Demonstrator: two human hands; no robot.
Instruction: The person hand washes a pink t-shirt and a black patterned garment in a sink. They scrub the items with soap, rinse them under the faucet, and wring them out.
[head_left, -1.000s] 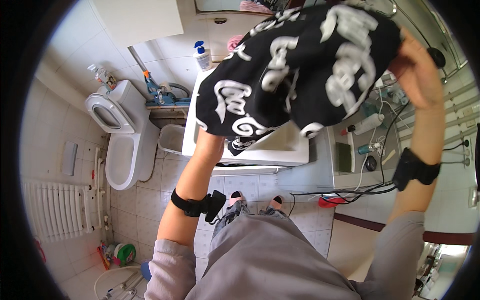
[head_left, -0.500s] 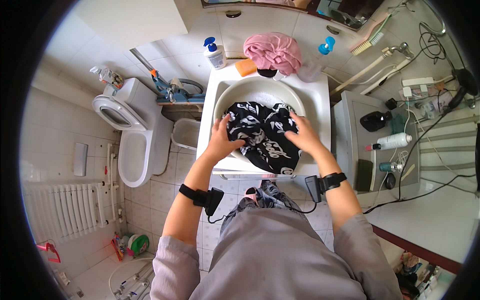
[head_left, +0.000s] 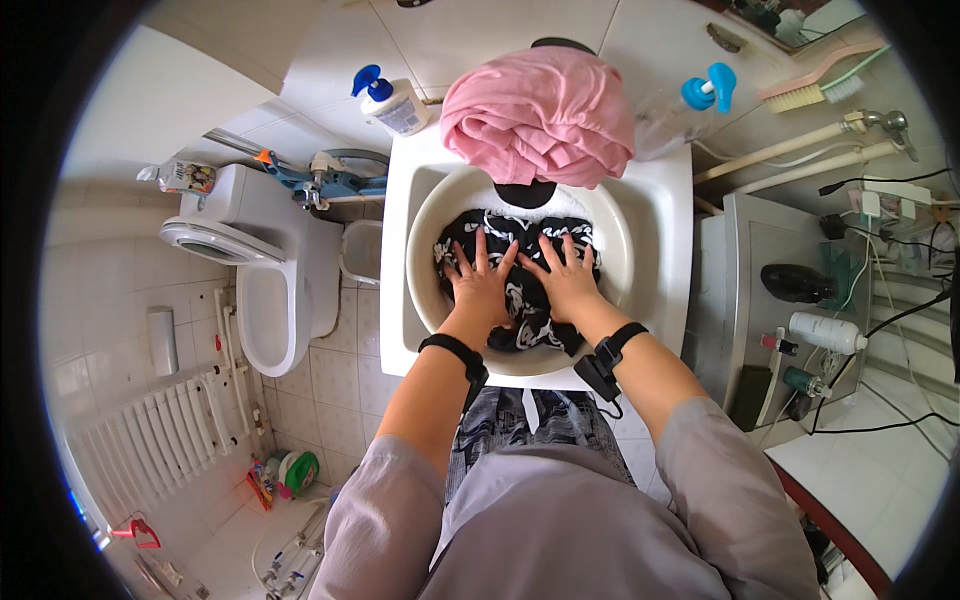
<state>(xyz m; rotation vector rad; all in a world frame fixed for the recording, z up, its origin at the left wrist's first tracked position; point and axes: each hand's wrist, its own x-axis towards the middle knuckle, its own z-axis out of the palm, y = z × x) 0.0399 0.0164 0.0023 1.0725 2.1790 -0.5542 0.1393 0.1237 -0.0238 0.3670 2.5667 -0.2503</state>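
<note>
- When taken from the left, first a white pump bottle with a blue head [head_left: 395,108], at the back left of the white sink [head_left: 662,265], apart from the black-and-white cloth [head_left: 524,300].
- Next, a pale round basin [head_left: 420,270] in the sink, with the cloth bunched low inside.
- Then the left hand [head_left: 480,292]: palm down on the cloth's left part, fingers splayed, clenching nothing.
- Between the hands, bare folds of cloth: soft and limp by the look, hardly fragile; probably heavy and sagging if soaked. Cannot tell how wet. Best gathered in two handfuls near the outer sides, not lifted by one corner.
- Behind, a heaped pink cloth [head_left: 538,115], overhanging the basin's back.
- Then the right hand [head_left: 568,288]: flat on the cloth's right part, likewise spread and gripping nothing.
- Beyond the fingertips, whitish suds or liquid [head_left: 562,206]; likely slippery, so better squeezed firmly than pinched.
</note>
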